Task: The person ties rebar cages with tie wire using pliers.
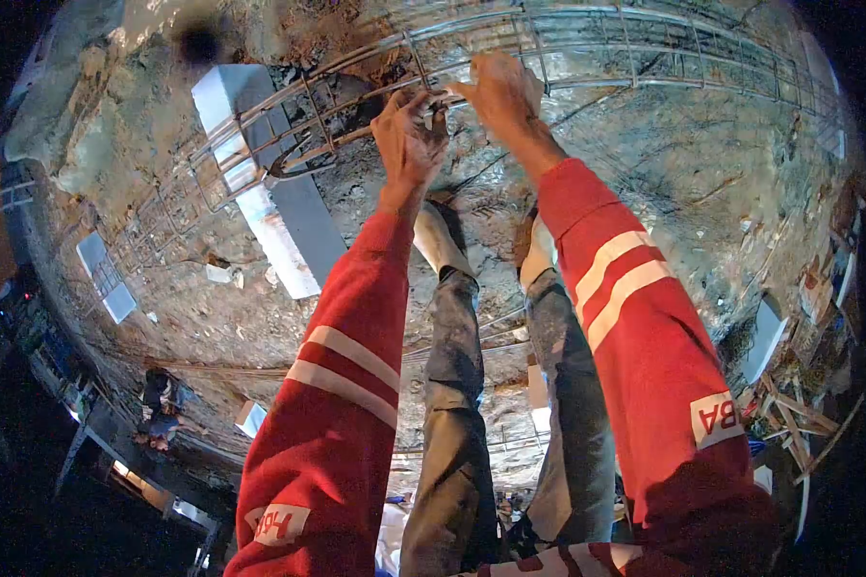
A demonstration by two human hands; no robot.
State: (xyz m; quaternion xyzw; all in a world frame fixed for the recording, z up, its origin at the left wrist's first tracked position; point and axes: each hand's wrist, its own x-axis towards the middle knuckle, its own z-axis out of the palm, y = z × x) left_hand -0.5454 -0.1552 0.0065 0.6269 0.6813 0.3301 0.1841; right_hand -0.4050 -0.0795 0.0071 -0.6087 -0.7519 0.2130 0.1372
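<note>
A long rebar cage [635, 82], made of thin steel bars with stirrups, curves across the top of the head view. My left hand [412, 144] is closed at its lower bars, thumb and fingers pinched together. Just to the right, my right hand [503, 96] curls its fingers over the bars, with its thumb pointing toward the left hand. The fingertips of both hands almost meet at one spot on the cage, hiding what is between them. Near the cage's left end, a dark curved piece [277, 176] lies against the bars.
A long pale block [284, 226] lies under the cage's left end. Smaller pale blocks [106, 276] sit farther left. Rough, dusty ground [645, 183] surrounds my feet [440, 240]. Wood scraps [799, 423] are piled at the right, and another person [159, 409] is at the lower left.
</note>
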